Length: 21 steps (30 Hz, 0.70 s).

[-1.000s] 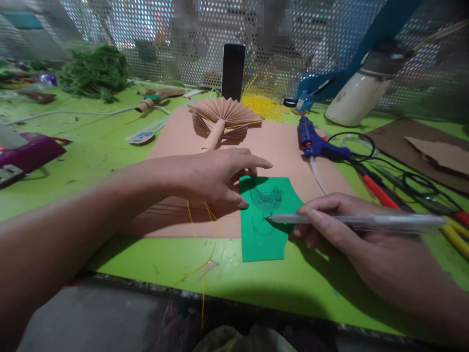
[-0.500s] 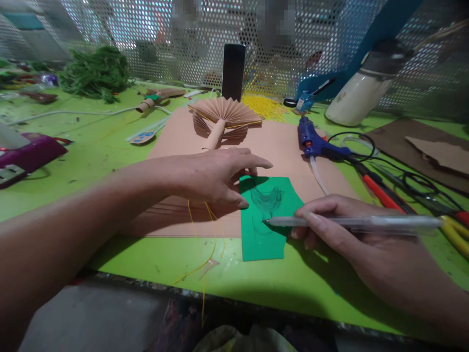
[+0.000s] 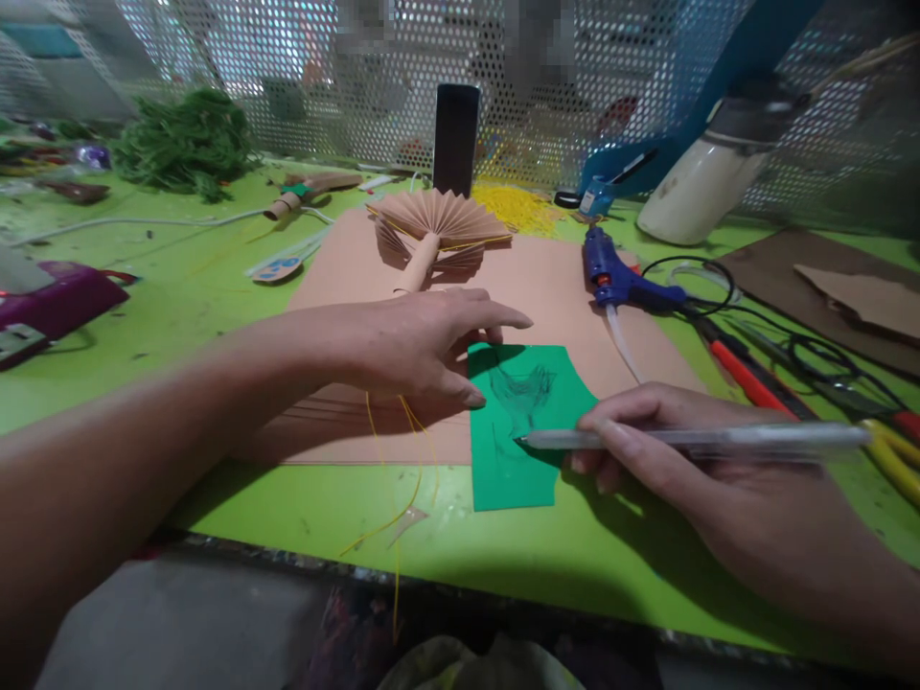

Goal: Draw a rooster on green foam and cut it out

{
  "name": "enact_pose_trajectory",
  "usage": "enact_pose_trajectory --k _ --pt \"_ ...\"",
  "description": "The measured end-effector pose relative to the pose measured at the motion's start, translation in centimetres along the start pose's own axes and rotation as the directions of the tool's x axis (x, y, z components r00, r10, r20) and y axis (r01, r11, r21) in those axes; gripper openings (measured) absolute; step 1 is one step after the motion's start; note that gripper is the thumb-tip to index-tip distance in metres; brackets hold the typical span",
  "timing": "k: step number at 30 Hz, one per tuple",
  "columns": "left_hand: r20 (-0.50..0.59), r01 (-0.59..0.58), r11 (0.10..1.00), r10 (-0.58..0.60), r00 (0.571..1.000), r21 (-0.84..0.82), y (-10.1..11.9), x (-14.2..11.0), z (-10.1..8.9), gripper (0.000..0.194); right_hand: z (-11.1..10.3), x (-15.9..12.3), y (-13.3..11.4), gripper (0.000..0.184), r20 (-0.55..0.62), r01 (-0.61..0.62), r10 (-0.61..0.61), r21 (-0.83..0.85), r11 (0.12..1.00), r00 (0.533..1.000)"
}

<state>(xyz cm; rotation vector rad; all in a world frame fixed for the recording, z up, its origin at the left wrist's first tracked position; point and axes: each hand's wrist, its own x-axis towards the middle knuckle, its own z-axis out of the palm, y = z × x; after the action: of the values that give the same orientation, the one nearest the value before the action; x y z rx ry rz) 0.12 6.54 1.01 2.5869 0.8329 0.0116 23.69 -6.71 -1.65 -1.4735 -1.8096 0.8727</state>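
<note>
A pen (image 3: 690, 437) with a clear barrel is held in my right hand (image 3: 690, 470), its tip on a piece of green paper (image 3: 514, 484). Dark sketched lines, like a bird on thin legs, mark that paper. My left hand (image 3: 424, 340) is open, fingers apart, with the thumb at the paper's left edge. Under the paper and my left hand lies a tan sheet (image 3: 532, 278). Behind my left hand is a pleated tan paper fan (image 3: 446, 216) with a rolled handle, and yellow threads (image 3: 417, 479) hang below the wrist.
A blue glue gun (image 3: 618, 278) lies right of the fan, its cable near red-handled tools (image 3: 754, 374) and yellow-handled ones (image 3: 891, 455). Behind stand a phone (image 3: 455, 139) and a white spray bottle (image 3: 704, 182). Green strands (image 3: 183, 144) and a purple power strip (image 3: 61, 307) sit at left.
The pen tip has shifted very slightly down and left on the green paper. My left hand keeps its place, and the whole view has moved a little.
</note>
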Motion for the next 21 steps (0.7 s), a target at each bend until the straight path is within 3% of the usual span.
enact_pose_trajectory --k 10,21 --pt "-0.004 0.012 0.999 -0.012 1.0 0.038 0.08 -0.01 -0.02 0.073 0.36 0.22 -0.25 0.027 -0.083 0.002 -0.001 0.002 1.0 0.997" --pt "-0.004 0.021 0.999 -0.021 1.0 0.026 0.18 0.01 0.02 0.074 0.24 0.13 -0.12 0.027 -0.052 0.006 -0.006 0.005 1.0 0.999"
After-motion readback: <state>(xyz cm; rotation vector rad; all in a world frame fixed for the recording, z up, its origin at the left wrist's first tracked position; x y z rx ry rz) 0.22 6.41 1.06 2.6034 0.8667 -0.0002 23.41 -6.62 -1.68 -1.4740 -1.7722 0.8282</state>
